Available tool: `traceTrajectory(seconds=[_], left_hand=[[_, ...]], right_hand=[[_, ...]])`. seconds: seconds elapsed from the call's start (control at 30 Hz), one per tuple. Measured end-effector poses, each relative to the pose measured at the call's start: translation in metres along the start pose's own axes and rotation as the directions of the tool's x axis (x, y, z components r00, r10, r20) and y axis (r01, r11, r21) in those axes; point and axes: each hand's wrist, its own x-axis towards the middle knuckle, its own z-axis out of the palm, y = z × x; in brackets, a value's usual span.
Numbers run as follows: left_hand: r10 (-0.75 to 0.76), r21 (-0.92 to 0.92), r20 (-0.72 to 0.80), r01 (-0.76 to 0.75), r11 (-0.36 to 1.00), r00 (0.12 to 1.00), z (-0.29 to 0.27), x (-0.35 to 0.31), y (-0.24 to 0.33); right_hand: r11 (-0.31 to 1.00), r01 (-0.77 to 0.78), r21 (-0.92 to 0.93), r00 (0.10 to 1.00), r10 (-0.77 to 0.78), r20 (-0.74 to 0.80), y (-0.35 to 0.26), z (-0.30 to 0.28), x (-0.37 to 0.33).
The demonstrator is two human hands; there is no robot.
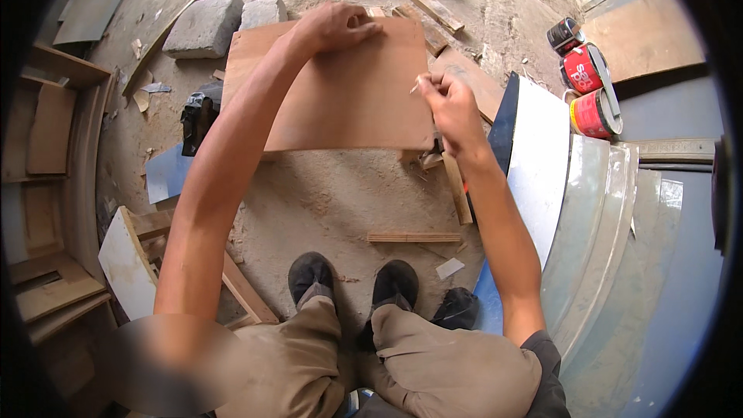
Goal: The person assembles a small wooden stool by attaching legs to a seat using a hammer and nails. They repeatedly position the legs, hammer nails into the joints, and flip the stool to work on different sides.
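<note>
A flat reddish-brown wooden board (340, 93) lies raised above the floor in front of me. My left hand (337, 27) is at its far edge, fingers curled and thumb on the upper face; the fingertips are partly hidden. Beside the board's right edge, my right hand (455, 112) is closed in a pinch. Between its thumb and forefinger a small pale piece (417, 83) sticks out, too small to name. What props the board up is mostly hidden beneath it.
Concrete blocks (203, 27) stand beyond the board at left. Wood offcuts (432, 8) and a thin strip (414, 238) litter the floor. At right are paint cans (596, 112), a white panel (539, 162) and glass-like sheets (596, 232). A wooden cabinet frame (81, 131) stands left.
</note>
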Motion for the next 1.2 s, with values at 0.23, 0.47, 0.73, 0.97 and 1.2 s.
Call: traceTrajectory(seconds=[0.23,0.47,0.73,0.97,1.2], left_hand=[[0.051,0.01,0.092,-0.052,0.999,0.994,-0.002,-0.029,0.023],[0.021,0.067,0.165,-0.032,0.997,0.986,0.001,-0.021,0.04],[-0.015,-0.012,0.254,0.019,1.0,0.967,-0.015,-0.015,0.008],[0.016,0.149,0.222,-0.05,0.988,0.975,0.006,-0.039,0.053],[0.231,-0.148,-0.278,-0.279,0.949,0.932,0.045,-0.06,0.072]], right_hand=[[0.998,0.018,-0.062,0.993,-0.011,0.115,-0.012,-0.007,-0.06],[0.84,0.481,-0.251,0.866,-0.499,-0.009,-0.044,-0.041,-0.009],[0.865,0.5,-0.047,0.862,-0.502,-0.064,-0.044,-0.041,-0.019],[0.813,0.496,-0.304,0.849,-0.528,-0.028,-0.017,-0.025,-0.021],[0.732,0.526,-0.432,0.823,-0.567,0.041,-0.003,-0.016,-0.021]])
